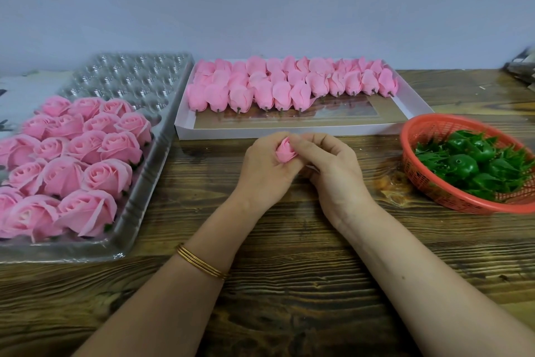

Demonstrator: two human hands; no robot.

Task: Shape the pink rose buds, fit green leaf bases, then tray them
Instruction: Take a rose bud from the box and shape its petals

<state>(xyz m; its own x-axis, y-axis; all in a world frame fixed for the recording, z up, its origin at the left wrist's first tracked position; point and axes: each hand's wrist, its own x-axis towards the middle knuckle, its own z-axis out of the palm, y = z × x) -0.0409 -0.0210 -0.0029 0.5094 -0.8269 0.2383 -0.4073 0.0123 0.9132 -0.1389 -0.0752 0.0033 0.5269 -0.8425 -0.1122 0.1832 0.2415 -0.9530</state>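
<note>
1. Both hands meet over the middle of the counter, just in front of the box.
2. One pink bud sits between them, its tip pointing up and away from the person.
3. The left hand wraps round the bud from the left and below, fingers curled under it and thumb against its side.
4. The right hand comes in from the right; its thumb and forefinger pinch the bud's outer petals near the top, the other fingers curled below.
5. The bud's lower end is hidden inside the two hands.
6. Thin gold bangles ring the left wrist.
7. The white box lies behind the hands and holds loose buds on their sides in overlapping rows, short stems facing the person. Its near strip is bare.
8. To the left a clear tray lies on the counter, well apart from the hands. Opened roses fill its near part, while the far cells stand bare.
9. To the right a red basket holds a heap of green leaf bases, near the right hand but not touching it.
10. A pale wall runs behind the counter.
</note>
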